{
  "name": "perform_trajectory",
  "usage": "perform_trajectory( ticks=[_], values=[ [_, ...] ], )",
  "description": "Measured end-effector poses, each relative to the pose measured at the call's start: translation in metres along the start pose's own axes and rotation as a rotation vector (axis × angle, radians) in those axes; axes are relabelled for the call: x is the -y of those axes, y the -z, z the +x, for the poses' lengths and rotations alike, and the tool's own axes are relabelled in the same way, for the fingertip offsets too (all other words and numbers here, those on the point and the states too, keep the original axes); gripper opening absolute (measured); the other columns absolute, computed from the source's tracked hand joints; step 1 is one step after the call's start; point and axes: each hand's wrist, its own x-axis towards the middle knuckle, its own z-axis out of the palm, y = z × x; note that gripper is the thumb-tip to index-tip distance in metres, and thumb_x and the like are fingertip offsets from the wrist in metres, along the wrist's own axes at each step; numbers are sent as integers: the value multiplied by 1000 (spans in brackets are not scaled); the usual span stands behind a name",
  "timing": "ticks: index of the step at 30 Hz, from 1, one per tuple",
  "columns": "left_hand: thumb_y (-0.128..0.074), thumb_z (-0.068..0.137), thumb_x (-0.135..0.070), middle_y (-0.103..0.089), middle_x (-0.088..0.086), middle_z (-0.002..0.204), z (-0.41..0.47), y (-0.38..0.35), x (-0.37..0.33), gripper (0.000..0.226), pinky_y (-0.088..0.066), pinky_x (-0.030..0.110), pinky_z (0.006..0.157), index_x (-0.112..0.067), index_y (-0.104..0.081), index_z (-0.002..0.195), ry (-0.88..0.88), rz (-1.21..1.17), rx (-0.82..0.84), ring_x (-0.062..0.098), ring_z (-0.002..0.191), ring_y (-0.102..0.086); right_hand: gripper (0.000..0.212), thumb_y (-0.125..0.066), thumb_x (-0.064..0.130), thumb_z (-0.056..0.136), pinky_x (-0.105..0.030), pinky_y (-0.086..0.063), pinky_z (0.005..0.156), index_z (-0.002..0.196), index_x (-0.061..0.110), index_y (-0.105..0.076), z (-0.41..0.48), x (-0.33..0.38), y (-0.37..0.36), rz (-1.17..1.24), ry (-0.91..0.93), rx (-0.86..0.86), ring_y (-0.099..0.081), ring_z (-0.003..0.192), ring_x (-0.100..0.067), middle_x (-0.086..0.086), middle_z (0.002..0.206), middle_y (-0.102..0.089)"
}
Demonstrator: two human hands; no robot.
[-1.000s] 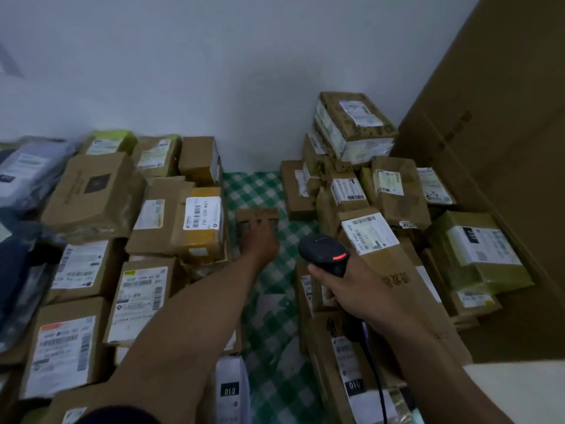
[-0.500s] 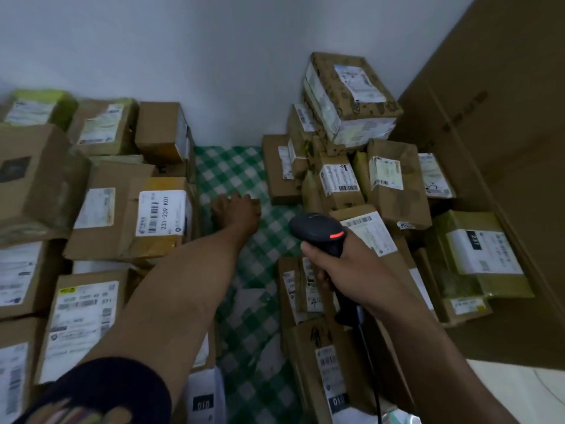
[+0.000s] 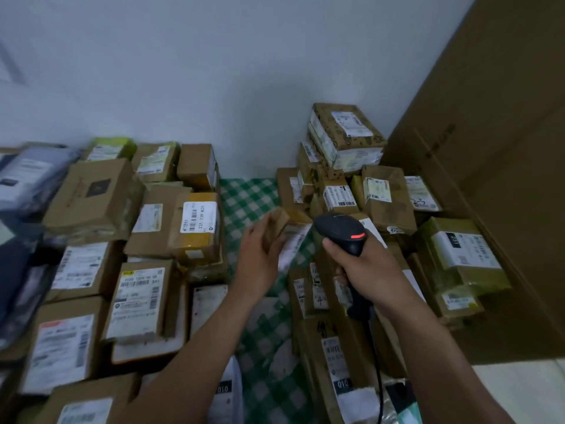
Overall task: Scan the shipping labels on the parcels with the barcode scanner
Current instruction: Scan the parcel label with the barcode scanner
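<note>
One blurred parcel (image 3: 278, 224), left hand (image 3: 260, 264).

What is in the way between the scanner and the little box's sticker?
Nothing visible. The left hand holds the small parcel up by its left side, clear of the white label. The label faces the scanner in the right hand, with only open air between them.

Two bare forearms are reaching forward from the bottom edge, side by side. The left hand (image 3: 258, 258) is gripping a small parcel (image 3: 281, 221), its fingers curling round the near side. The right hand (image 3: 367, 267) is clenching the handle of a barcode scanner (image 3: 341, 229), knuckles turned upward.
</note>
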Motion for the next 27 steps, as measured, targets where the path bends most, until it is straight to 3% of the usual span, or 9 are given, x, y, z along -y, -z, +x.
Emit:
perform_trajectory(
  ticks=[3, 6, 9, 12, 15, 17, 20, 23, 27],
  values=[
    [-59, 103, -39, -56, -15, 134, -44, 22, -26, 57, -54, 25, 98, -33, -38, 155, 54, -213, 81, -3, 113, -59, 48, -75, 50, 89, -49, -59, 93, 131, 39, -54, -18, 1, -2, 38, 41, -60, -70, 102, -16, 9, 107, -71],
    [-57, 100, -48, -57, -11, 136, -78, 34, -42, 58, -61, 28, 86, -40, -36, 153, 87, -300, 164, -1, 108, -65, 49, -76, 51, 88, -43, -53, 99, 126, 45, -47, -35, 7, -2, 63, 88, -100, -64, 114, -14, 18, 114, -66],
    [-56, 94, -57, -56, -9, 139, -98, 39, -47, 55, -63, 40, 87, -52, -38, 145, 76, -349, 210, 7, 114, -66, 42, -76, 49, 88, -45, -52, 101, 120, 48, -48, -52, 9, -2, 87, 122, -105, -65, 110, -10, 18, 114, -68],
    [-62, 94, -51, -56, -9, 144, -113, 39, -46, 63, -62, 43, 90, -47, -39, 152, 115, -382, 285, 7, 116, -67, 37, -78, 43, 89, -48, -55, 100, 118, 46, -56, -65, 11, -1, 117, 150, -97, -68, 107, -8, 16, 112, -72],
    [-71, 95, -30, -56, -13, 143, -124, 39, -46, 76, -59, 40, 97, -53, -30, 154, 104, -401, 399, -1, 118, -63, 42, -79, 42, 89, -47, -55, 100, 126, 40, -59, -73, 10, 6, 84, 181, -101, -68, 107, -6, 17, 112, -73],
    [-72, 95, -27, -55, -14, 141, -129, 40, -47, 82, -59, 34, 95, -59, -25, 153, 78, -363, 425, -7, 115, -62, 38, -79, 42, 89, -45, -54, 100, 121, 44, -59, -77, 10, 9, 75, 183, -86, -67, 109, -7, 17, 113, -73],
    [-72, 95, -29, -54, -14, 139, -130, 37, -47, 89, -60, 40, 93, -75, -15, 144, 69, -348, 389, 0, 109, -68, 28, -79, 43, 89, -35, -54, 91, 106, 51, -58, -84, 8, 12, 28, 205, -74, -66, 106, -1, 22, 108, -71],
    [-72, 95, -24, -55, -11, 138, -120, 31, -42, 91, -61, 51, 89, -87, -15, 128, 111, -413, 247, 13, 104, -74, 24, -78, 47, 88, -29, -53, 80, 104, 52, -62, -90, 6, 15, -8, 219, -73, -66, 95, 5, 25, 98, -72],
    [-70, 97, -21, -50, 0, 148, -105, 30, -38, 92, -62, 51, 86, -74, -8, 140, 121, -372, 102, 13, 105, -70, 28, -78, 44, 89, -29, -51, 69, 113, 34, -69, -96, 3, 16, -21, 182, -32, -65, 71, -1, 18, 76, -72]
  ],
)
